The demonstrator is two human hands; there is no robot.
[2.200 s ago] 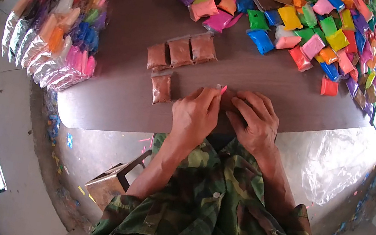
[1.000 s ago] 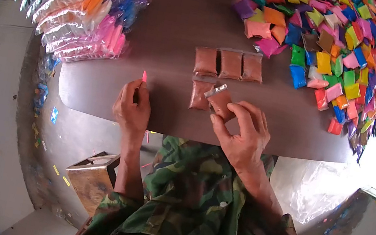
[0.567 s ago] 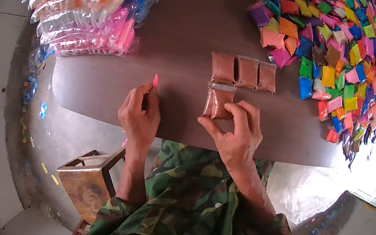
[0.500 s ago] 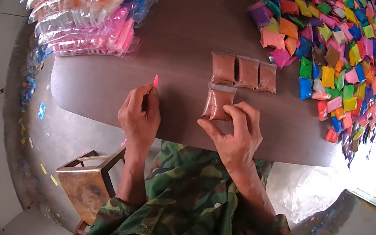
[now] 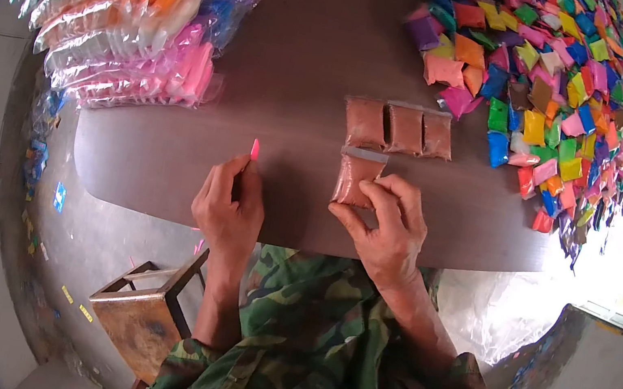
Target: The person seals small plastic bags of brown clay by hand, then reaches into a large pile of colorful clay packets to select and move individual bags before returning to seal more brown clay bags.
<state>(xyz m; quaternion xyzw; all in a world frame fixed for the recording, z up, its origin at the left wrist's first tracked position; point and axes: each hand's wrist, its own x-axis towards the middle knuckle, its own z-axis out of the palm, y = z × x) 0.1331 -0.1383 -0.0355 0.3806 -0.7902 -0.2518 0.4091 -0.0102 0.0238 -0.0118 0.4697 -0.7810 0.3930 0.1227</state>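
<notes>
My left hand [image 5: 230, 201] is closed in a pinch above the table's near part. A small pink pointed piece, perhaps a plastic tool [image 5: 255, 150], sticks up from its fingertips; its lower end is hidden. My right hand [image 5: 389, 224] grips a clear packet of brown material [image 5: 351, 178] by its lower right, with the thumb at the bottom edge and the fingers over its face. Just beyond it, three similar brown packets [image 5: 405, 130] lie side by side in a row on the dark table [image 5: 309, 62].
At the far left lies a stack of clear bags with pink, orange and blue contents [image 5: 142, 26]. A big heap of small multicoloured packets [image 5: 544, 85] covers the right side. Below the table's left edge stands a wooden stool [image 5: 144, 311].
The whole view has shifted slightly, so the table and packets sit lower in it. My right fingers now reach further over the brown packet. My left hand keeps its pinch on the pink piece.
</notes>
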